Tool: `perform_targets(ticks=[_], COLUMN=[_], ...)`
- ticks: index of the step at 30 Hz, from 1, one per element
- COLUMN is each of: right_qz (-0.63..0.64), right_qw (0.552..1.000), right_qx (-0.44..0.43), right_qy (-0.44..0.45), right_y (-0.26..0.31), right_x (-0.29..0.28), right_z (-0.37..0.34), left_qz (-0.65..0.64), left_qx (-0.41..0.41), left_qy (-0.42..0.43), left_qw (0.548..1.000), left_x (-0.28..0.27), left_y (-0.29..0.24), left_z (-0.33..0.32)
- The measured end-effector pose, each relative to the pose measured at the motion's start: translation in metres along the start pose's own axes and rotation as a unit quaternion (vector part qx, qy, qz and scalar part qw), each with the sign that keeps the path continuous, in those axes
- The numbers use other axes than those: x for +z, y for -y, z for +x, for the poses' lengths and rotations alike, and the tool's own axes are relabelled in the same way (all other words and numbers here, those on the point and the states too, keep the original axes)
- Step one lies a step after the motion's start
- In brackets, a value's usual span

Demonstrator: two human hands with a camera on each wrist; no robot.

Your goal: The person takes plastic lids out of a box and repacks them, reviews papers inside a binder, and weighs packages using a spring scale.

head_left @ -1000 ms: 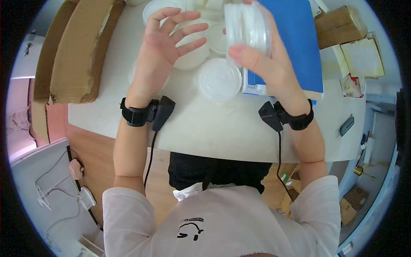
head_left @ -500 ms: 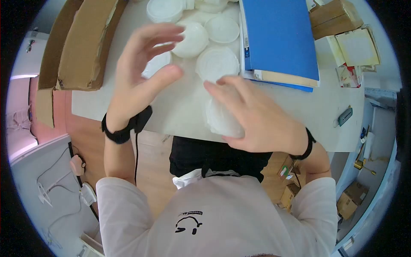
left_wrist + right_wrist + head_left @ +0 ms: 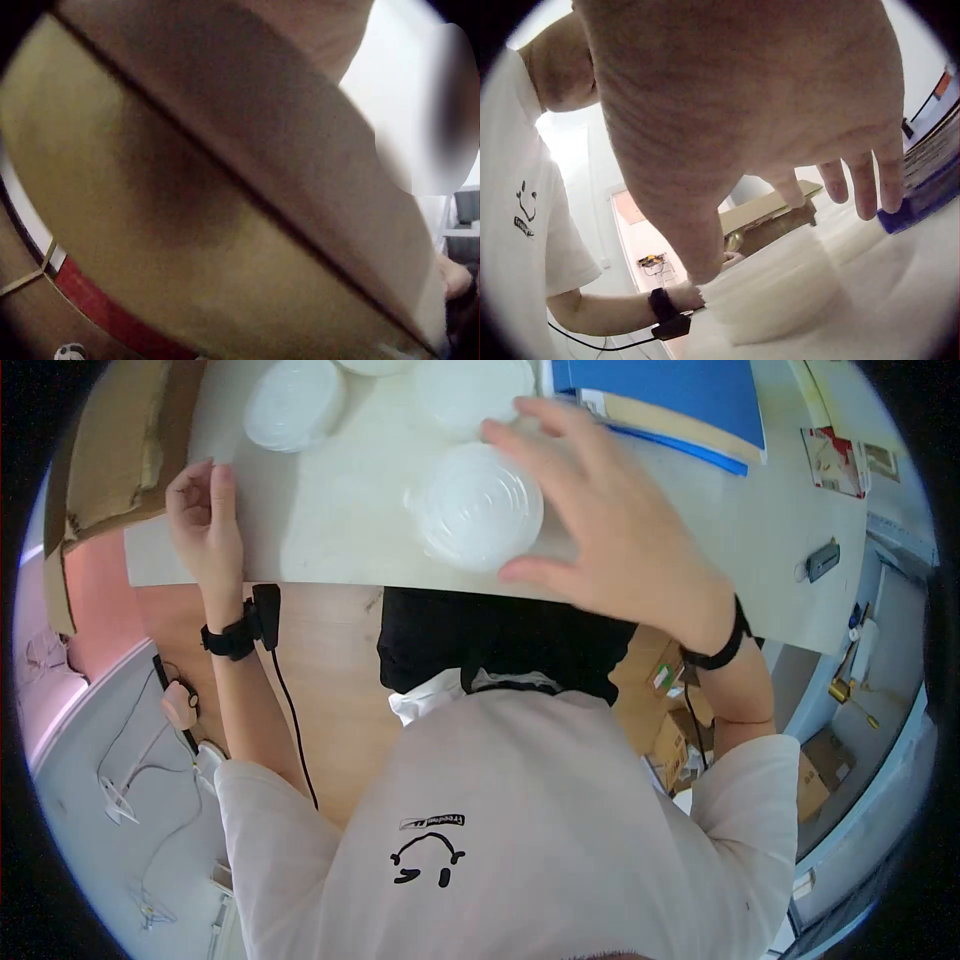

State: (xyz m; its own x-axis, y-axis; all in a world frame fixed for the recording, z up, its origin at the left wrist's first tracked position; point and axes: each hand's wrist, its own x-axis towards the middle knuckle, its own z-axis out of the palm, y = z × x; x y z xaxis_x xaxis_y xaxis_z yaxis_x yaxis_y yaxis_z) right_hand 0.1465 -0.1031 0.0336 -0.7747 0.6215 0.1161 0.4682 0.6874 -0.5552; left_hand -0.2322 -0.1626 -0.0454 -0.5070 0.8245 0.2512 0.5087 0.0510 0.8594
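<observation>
A stack of round, translucent white plastic lids (image 3: 478, 508) lies near the front edge of the table. My right hand (image 3: 620, 530) is beside it on the right, fingers spread and thumb apart, holding nothing. In the right wrist view, the same lid stack (image 3: 776, 289) shows its layered side below the thumb. Off to the left, my left hand (image 3: 208, 525) hovers by the table's front edge with loosely curled fingers and nothing in them. Farther back are another round stack (image 3: 472, 390) and a separate round stack (image 3: 295, 405).
A cardboard box (image 3: 120, 440) stands at the table's left side, close to the left hand. Blue folders (image 3: 670, 400) lie at the back right. A small dark object (image 3: 823, 562) rests near the right edge of the white table (image 3: 320, 530).
The right hand has brought the lid stack down onto the table near the front and let go of it. The left hand has moved left and down, toward the table's edge.
</observation>
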Motion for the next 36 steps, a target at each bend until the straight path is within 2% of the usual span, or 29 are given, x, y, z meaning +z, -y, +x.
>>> perform_targets(ticks=[1,2,4,6,9,11,15,16,26,28,31,36], right_qz=[0.012,0.022,0.044,0.097,0.108,0.117,0.121,0.117,0.236,0.299,0.298,0.168], right_qw=[0.999,0.998,0.996,0.991,0.992,0.990,0.990,0.990,0.966,0.939,0.936,0.979], right_qx=[0.032,0.061,0.079,0.091,0.064,0.067,0.073,0.070,0.096,0.164,0.185,0.076], right_qy=[0.004,0.005,0.019,0.006,-0.030,-0.034,-0.030,-0.035,-0.047,-0.045,-0.040,-0.092], right_y=[-0.004,-0.010,-0.017,-0.026,-0.037,-0.040,-0.042,-0.043,-0.046,-0.041,-0.029,-0.021], right_x=[-0.005,-0.010,-0.013,-0.003,0.013,0.015,0.016,0.015,0.007,0.002,-0.011,-0.023], right_z=[-0.007,-0.012,-0.025,-0.036,-0.044,-0.045,-0.045,-0.044,-0.042,-0.039,-0.027,0.009], left_qz=[-0.022,-0.024,-0.063,-0.080,-0.074,-0.048,-0.056,-0.059,-0.062,-0.054,-0.069,-0.078], left_qx=[0.047,0.048,-0.021,-0.027,-0.014,-0.035,-0.012,-0.027,-0.044,-0.040,-0.040,-0.029], left_qy=[-0.013,-0.009,-0.012,-0.020,-0.004,-0.001,0.018,0.025,0.049,0.042,0.049,0.058], left_qw=[0.999,0.999,0.998,0.996,0.997,0.998,0.998,0.998,0.996,0.997,0.996,0.995], left_x=[0.004,0.005,0.000,0.001,-0.001,-0.001,0.002,0.002,0.000,0.002,0.001,0.002], left_y=[0.001,0.001,0.003,0.004,0.005,0.002,-0.002,-0.004,-0.005,-0.011,-0.013,-0.009], left_z=[0.002,0.004,0.004,0.006,0.007,0.006,0.005,0.004,0.003,0.003,0.002,0.001])
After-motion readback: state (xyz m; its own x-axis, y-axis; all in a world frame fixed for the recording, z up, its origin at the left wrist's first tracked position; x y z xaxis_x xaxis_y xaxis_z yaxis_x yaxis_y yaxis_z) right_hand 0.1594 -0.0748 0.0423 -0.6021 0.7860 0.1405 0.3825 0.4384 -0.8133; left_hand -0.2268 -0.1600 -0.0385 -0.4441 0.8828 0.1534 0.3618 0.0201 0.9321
